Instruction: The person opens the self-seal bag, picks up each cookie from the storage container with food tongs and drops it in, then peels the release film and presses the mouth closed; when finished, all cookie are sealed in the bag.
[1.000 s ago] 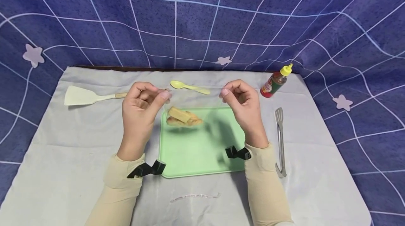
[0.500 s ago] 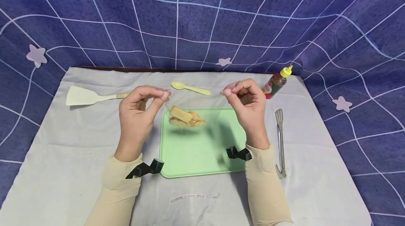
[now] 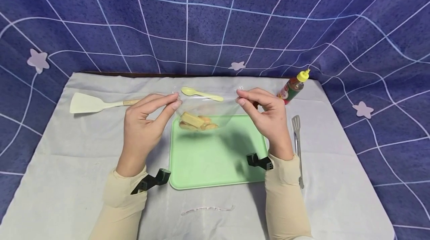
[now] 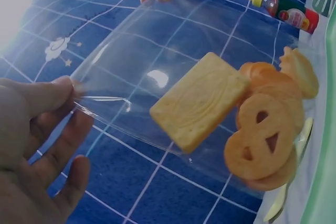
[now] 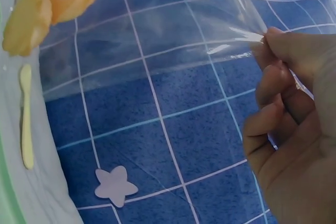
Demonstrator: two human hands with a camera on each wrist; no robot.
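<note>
A clear plastic bag [image 4: 131, 61] hangs between my two hands above the tray. My left hand [image 3: 142, 124] pinches one upper corner between thumb and forefinger, its other fingers loosely bent. The opposite corner is pinched the same way by my right hand [image 3: 265, 117]. Inside the bag several cookies lie at the bottom: a rectangular biscuit [image 4: 202, 100], a round one with cut-out holes [image 4: 260, 140], and ridged ones [image 5: 73, 1]. From the head view they gather toward the bag's left side. Beneath is a light green tray [image 3: 215, 161].
A yellow spoon [image 3: 201, 93] lies behind the tray. At left is a cream spatula [image 3: 87, 103] with a wooden handle; at right, metal tongs [image 3: 298, 135]. A sauce bottle [image 3: 293, 87] with a yellow cap stands back right. A thin clear strip [image 3: 208, 209] lies in front.
My hands have spread slightly apart, and the bag's top edge has become more visible between them. The cookies have risen a little and settled lower inside the bag.
</note>
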